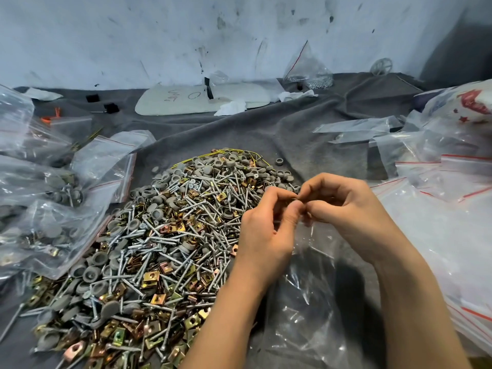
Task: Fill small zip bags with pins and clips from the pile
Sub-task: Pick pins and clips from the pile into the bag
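Note:
A big pile (165,235) of silver screws, brass-coloured clips and grey round caps covers the grey cloth at centre left. My left hand (266,222) and my right hand (343,209) meet just right of the pile. Both pinch the top edge of a small clear zip bag (314,283), which hangs down below them onto the cloth. The bag's mouth is hidden by my fingers, and I cannot tell what is inside it.
Filled clear bags (42,209) lie heaped at the left. A stack of empty zip bags (447,222) with red strips lies at the right. A white foam board (202,99) and a bag of small metal parts (311,73) sit by the back wall.

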`<action>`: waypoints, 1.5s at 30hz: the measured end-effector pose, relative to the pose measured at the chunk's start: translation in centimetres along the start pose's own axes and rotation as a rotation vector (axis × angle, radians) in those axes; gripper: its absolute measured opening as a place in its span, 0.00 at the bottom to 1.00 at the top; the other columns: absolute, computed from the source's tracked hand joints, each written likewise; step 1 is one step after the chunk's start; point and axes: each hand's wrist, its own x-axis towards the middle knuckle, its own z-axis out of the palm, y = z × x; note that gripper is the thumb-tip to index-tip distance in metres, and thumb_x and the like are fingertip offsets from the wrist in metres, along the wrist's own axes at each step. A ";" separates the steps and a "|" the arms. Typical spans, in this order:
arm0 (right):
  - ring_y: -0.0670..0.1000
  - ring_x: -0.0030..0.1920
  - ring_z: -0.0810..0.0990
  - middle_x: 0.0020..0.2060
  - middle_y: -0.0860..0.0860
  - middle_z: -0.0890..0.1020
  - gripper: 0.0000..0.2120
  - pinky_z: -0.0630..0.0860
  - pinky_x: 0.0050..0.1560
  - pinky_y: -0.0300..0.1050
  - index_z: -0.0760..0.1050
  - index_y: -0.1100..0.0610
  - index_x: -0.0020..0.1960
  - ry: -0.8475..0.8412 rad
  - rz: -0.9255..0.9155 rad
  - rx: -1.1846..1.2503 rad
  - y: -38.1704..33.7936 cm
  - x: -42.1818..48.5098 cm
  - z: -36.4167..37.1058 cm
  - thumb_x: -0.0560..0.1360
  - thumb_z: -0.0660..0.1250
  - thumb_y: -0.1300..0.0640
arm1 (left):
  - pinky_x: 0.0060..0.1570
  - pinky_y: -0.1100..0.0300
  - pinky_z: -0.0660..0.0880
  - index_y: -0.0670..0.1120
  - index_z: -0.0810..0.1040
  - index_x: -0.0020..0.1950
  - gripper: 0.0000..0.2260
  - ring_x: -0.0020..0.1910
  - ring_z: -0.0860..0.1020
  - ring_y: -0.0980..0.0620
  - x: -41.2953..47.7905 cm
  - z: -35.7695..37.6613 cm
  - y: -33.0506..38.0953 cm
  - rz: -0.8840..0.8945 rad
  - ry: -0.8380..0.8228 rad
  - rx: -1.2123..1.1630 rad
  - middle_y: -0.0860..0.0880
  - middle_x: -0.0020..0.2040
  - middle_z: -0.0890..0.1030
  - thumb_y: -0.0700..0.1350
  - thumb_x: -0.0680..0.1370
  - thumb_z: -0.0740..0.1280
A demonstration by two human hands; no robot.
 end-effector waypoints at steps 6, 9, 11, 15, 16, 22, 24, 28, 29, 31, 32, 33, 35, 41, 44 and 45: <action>0.50 0.38 0.80 0.37 0.56 0.82 0.11 0.78 0.44 0.43 0.77 0.60 0.45 -0.051 -0.011 0.001 -0.1 -0.1 -0.1 0.70 0.69 0.73 | 0.36 0.78 0.65 0.41 0.75 0.60 0.11 0.33 0.74 0.70 0.1 0.1 -0.1 0.056 -0.016 0.050 0.63 0.34 0.74 0.40 0.80 0.58; 0.49 0.37 0.80 0.36 0.56 0.82 0.09 0.79 0.41 0.39 0.77 0.61 0.47 -0.060 0.007 0.032 -0.3 -0.1 -0.1 0.70 0.69 0.72 | 0.43 0.76 0.70 0.42 0.71 0.63 0.13 0.42 0.77 0.68 0.1 0.1 -0.1 0.068 -0.033 0.068 0.59 0.44 0.78 0.39 0.80 0.57; 0.49 0.36 0.81 0.36 0.55 0.83 0.08 0.79 0.39 0.38 0.78 0.63 0.48 -0.072 0.031 0.053 -0.5 -0.2 -0.3 0.70 0.68 0.71 | 0.45 0.72 0.72 0.42 0.70 0.63 0.13 0.44 0.79 0.63 0.1 0.1 -0.2 0.067 -0.045 0.068 0.54 0.46 0.80 0.39 0.79 0.57; 0.50 0.33 0.81 0.35 0.59 0.83 0.05 0.78 0.35 0.37 0.78 0.64 0.45 -0.092 0.067 -0.005 -1.1 -0.1 -0.7 0.71 0.68 0.71 | 0.46 0.63 0.76 0.40 0.71 0.61 0.12 0.43 0.79 0.57 0.1 0.1 -0.1 0.091 -0.046 0.072 0.49 0.46 0.80 0.38 0.78 0.58; 0.50 0.32 0.80 0.34 0.58 0.82 0.05 0.77 0.35 0.37 0.77 0.64 0.44 -0.086 0.076 -0.015 -1.2 -0.2 -0.7 0.70 0.69 0.71 | 0.46 0.59 0.77 0.40 0.71 0.61 0.12 0.43 0.80 0.56 0.1 0.1 0.0 0.093 -0.050 0.074 0.47 0.46 0.81 0.39 0.78 0.58; 0.51 0.31 0.81 0.32 0.58 0.82 0.06 0.82 0.38 0.41 0.76 0.65 0.43 -0.038 0.095 -0.032 -1.7 -0.6 -1.1 0.70 0.68 0.74 | 0.43 0.61 0.75 0.41 0.77 0.58 0.13 0.39 0.79 0.55 0.0 0.3 0.6 0.061 -0.043 0.061 0.52 0.39 0.80 0.44 0.77 0.60; 0.51 0.31 0.81 0.32 0.59 0.82 0.07 0.82 0.38 0.42 0.75 0.65 0.43 -0.037 0.100 -0.054 -1.8 -0.6 -0.9 0.71 0.67 0.75 | 0.42 0.59 0.75 0.41 0.78 0.56 0.14 0.38 0.79 0.52 -0.1 0.3 0.7 0.033 -0.041 0.047 0.48 0.39 0.81 0.45 0.75 0.62; 0.51 0.32 0.81 0.33 0.60 0.82 0.08 0.80 0.38 0.45 0.75 0.63 0.42 -0.053 0.079 -0.326 -2.0 -0.6 -0.9 0.69 0.69 0.75 | 0.37 0.75 0.65 0.41 0.79 0.53 0.11 0.32 0.72 0.67 -0.2 0.4 0.5 0.073 -0.024 0.127 0.60 0.33 0.72 0.43 0.73 0.65; 0.51 0.32 0.80 0.32 0.59 0.82 0.09 0.78 0.39 0.45 0.75 0.62 0.41 -0.075 0.045 -0.466 -2.1 -0.5 -1.1 0.68 0.70 0.73 | 0.37 0.77 0.64 0.40 0.79 0.53 0.10 0.32 0.72 0.68 -0.2 0.4 0.4 0.086 -0.032 0.143 0.61 0.33 0.71 0.42 0.73 0.66; 0.46 0.31 0.76 0.30 0.54 0.80 0.08 0.74 0.37 0.42 0.76 0.59 0.39 -0.128 -0.040 -0.714 -2.4 -0.5 -1.3 0.65 0.72 0.69 | 0.38 0.78 0.63 0.39 0.79 0.52 0.09 0.32 0.71 0.66 -0.2 0.4 0.3 0.118 -0.058 0.177 0.59 0.35 0.71 0.37 0.73 0.69; 0.45 0.30 0.74 0.29 0.52 0.79 0.08 0.72 0.35 0.40 0.76 0.58 0.38 -0.154 -0.075 -0.779 -2.6 -0.6 -1.4 0.65 0.73 0.68 | 0.38 0.79 0.63 0.38 0.79 0.52 0.09 0.32 0.70 0.63 -0.2 0.4 0.3 0.140 -0.068 0.198 0.57 0.36 0.72 0.36 0.72 0.69; 0.45 0.29 0.72 0.29 0.53 0.78 0.08 0.71 0.34 0.40 0.76 0.58 0.38 -0.184 -0.092 -0.788 -2.7 -0.6 -1.4 0.65 0.73 0.68 | 0.39 0.79 0.62 0.37 0.79 0.52 0.09 0.33 0.69 0.61 -0.2 0.4 0.3 0.161 -0.073 0.215 0.55 0.37 0.72 0.36 0.72 0.69; 0.46 0.31 0.71 0.30 0.56 0.77 0.08 0.70 0.34 0.44 0.75 0.59 0.38 -0.236 -0.089 -0.723 -2.7 -0.7 -1.7 0.66 0.71 0.69 | 0.38 0.77 0.64 0.37 0.78 0.51 0.09 0.35 0.67 0.60 -0.3 0.5 0.4 0.191 -0.073 0.230 0.54 0.37 0.72 0.38 0.71 0.68; 0.48 0.32 0.71 0.30 0.56 0.76 0.08 0.69 0.35 0.47 0.75 0.60 0.37 -0.195 -0.055 -0.527 -1.4 -1.0 -1.9 0.66 0.70 0.71 | 0.40 0.59 0.71 0.37 0.79 0.51 0.11 0.36 0.76 0.46 -0.5 1.0 0.3 0.234 -0.085 0.303 0.43 0.40 0.80 0.39 0.71 0.65; 0.49 0.33 0.72 0.30 0.59 0.76 0.08 0.69 0.36 0.47 0.75 0.62 0.38 -0.163 -0.036 -0.462 -0.7 -1.0 -2.0 0.66 0.69 0.72 | 0.39 0.57 0.71 0.37 0.79 0.50 0.11 0.35 0.76 0.47 -0.6 1.0 0.3 0.244 -0.079 0.309 0.43 0.39 0.80 0.40 0.71 0.65; 0.48 0.33 0.72 0.30 0.57 0.76 0.09 0.69 0.36 0.46 0.75 0.61 0.38 -0.154 -0.024 -0.433 -0.6 -1.0 -2.1 0.67 0.69 0.73 | 0.40 0.58 0.72 0.37 0.79 0.51 0.11 0.35 0.76 0.49 -0.6 1.0 0.2 0.234 -0.073 0.288 0.44 0.39 0.80 0.40 0.72 0.65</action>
